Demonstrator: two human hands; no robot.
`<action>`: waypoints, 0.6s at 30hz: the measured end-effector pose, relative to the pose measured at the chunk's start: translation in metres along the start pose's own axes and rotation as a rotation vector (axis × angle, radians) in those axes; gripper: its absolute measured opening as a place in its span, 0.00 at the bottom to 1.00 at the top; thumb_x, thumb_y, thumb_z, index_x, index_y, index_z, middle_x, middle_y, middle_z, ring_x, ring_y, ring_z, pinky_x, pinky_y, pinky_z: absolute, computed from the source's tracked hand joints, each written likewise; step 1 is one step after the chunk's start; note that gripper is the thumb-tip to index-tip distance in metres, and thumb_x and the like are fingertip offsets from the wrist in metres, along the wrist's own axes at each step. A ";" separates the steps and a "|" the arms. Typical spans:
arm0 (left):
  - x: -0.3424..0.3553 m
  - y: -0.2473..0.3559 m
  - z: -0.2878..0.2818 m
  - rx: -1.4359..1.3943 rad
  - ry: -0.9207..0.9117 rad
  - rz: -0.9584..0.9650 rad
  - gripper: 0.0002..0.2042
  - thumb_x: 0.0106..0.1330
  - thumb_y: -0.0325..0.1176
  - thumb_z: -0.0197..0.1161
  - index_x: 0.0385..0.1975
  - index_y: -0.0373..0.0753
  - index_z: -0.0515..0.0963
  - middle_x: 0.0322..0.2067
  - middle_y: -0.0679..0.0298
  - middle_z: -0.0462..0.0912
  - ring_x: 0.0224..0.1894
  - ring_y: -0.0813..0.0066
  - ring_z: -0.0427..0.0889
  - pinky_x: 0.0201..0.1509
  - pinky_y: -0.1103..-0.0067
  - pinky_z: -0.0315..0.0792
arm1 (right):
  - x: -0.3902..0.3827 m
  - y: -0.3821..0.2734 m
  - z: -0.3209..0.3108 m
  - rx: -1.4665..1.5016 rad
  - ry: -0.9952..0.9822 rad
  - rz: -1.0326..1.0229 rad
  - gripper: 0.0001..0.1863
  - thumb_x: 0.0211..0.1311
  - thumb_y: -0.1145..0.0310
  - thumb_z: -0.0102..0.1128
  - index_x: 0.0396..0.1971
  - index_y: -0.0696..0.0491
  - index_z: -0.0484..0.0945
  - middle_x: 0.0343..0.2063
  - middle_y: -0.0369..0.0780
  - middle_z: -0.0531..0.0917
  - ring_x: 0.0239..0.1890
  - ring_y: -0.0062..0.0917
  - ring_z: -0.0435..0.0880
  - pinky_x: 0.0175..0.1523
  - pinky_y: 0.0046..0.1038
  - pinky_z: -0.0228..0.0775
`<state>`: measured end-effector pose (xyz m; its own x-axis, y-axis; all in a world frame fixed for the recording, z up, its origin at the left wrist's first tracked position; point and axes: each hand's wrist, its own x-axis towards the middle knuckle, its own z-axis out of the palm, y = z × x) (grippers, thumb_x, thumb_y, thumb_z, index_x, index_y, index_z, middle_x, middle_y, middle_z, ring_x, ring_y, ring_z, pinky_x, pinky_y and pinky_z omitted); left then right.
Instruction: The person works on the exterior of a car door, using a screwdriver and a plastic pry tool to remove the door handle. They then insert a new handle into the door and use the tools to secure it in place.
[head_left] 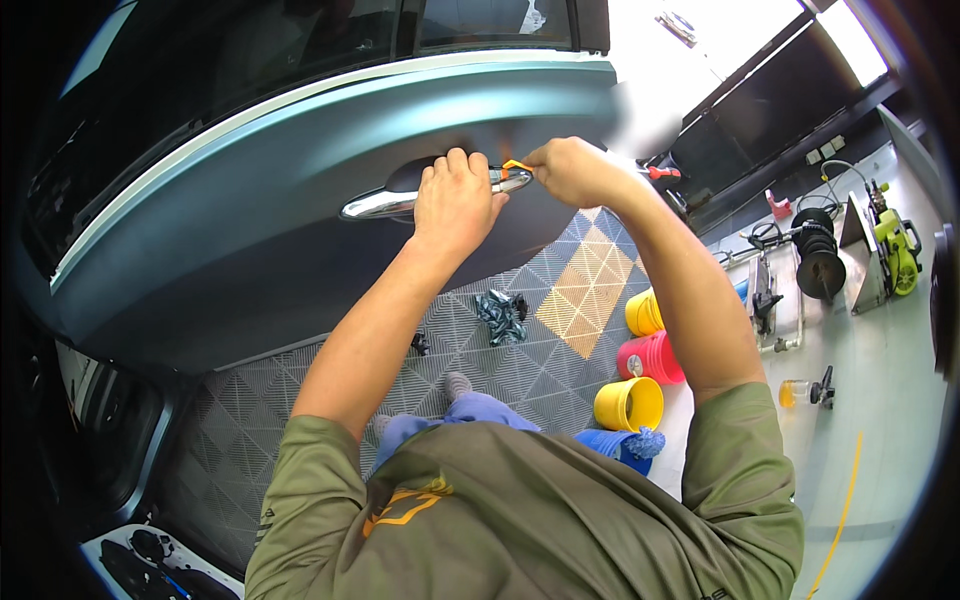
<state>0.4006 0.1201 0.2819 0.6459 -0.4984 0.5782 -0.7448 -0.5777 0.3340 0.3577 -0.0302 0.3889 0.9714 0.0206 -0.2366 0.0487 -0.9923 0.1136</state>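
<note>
Gripping chrome door handle (375,206), upper ctr of frame, w/ my L hand (456,205); R hand (572,172) pinching sm. orange pc. (513,164)

I watch through one head-worn fisheye, looking down over the shirt (560,500). It faces the nearby door (250,240).

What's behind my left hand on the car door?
The shiny handle runs behind your left hand, showing on both sides, with part of a dark hollow above it. The handle's middle is covered, so I can't see it.
</note>
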 end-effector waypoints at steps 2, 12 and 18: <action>0.000 -0.006 -0.001 0.034 0.011 -0.012 0.21 0.51 0.42 0.72 0.33 0.34 0.72 0.33 0.55 0.73 0.36 0.59 0.77 0.41 0.67 0.71 | -0.008 -0.036 0.010 -0.182 0.116 0.046 0.14 0.57 0.72 0.50 0.43 0.57 0.78 0.26 0.47 0.84 0.34 0.38 0.85 0.40 0.36 0.78; -0.009 -0.008 -0.004 -0.013 0.050 -0.011 0.20 0.50 0.42 0.72 0.31 0.35 0.71 0.31 0.56 0.72 0.35 0.60 0.76 0.38 0.68 0.72 | -0.023 -0.025 0.039 0.106 0.378 0.006 0.17 0.60 0.73 0.48 0.48 0.61 0.76 0.25 0.54 0.81 0.34 0.47 0.83 0.40 0.42 0.74; -0.007 -0.007 0.000 0.003 0.083 0.014 0.20 0.49 0.42 0.72 0.35 0.36 0.73 0.31 0.57 0.72 0.34 0.61 0.75 0.36 0.67 0.71 | -0.010 -0.039 -0.010 -0.154 0.107 -0.101 0.07 0.51 0.73 0.58 0.28 0.60 0.81 0.24 0.49 0.83 0.30 0.43 0.85 0.37 0.39 0.78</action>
<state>0.4009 0.1279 0.2754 0.6193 -0.4509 0.6428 -0.7530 -0.5730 0.3235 0.3484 0.0092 0.3964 0.9784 0.1400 -0.1519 0.1743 -0.9543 0.2428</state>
